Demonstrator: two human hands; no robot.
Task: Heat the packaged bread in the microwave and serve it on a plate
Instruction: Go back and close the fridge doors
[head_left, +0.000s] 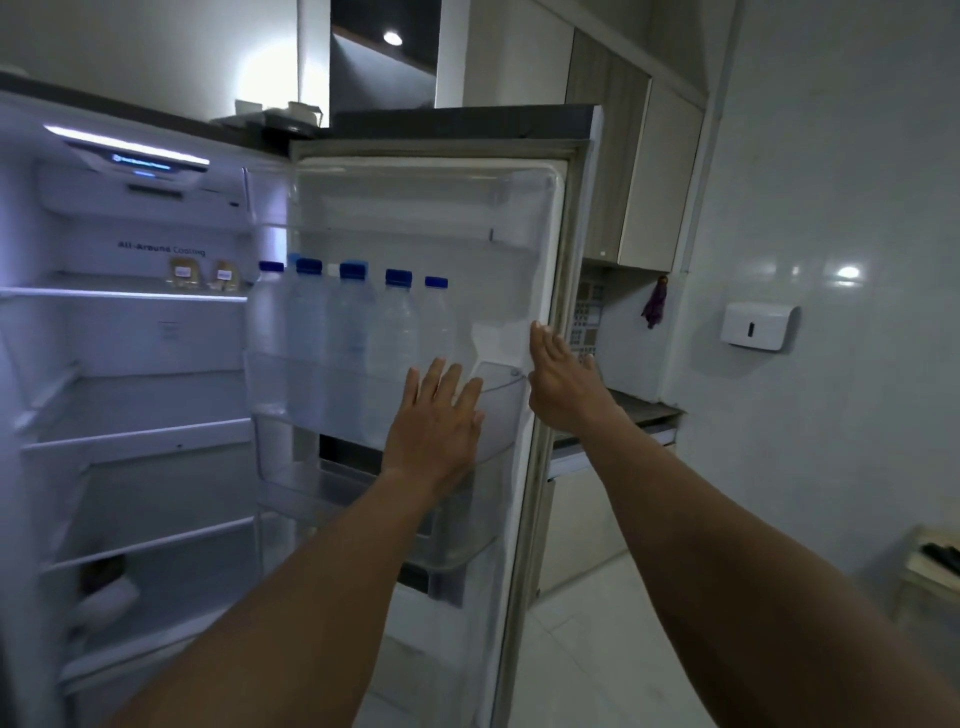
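The fridge stands open, its door (524, 218) swung out to the right. Two packaged breads (183, 272) sit side by side on the lit top shelf (104, 293), far back on the left. My left hand (436, 415) lies flat with straight fingers against the clear door bin (498, 384). My right hand (558, 379) rests with straight fingers on the door's outer edge, just right of the left hand. Neither hand holds anything.
Several water bottles (353, 317) with blue caps fill the door bin. Lower fridge shelves (140, 431) stretch to the left. A counter (639, 410) and wall cabinets (639, 171) lie behind the door. A white dispenser (758, 325) hangs on the right wall.
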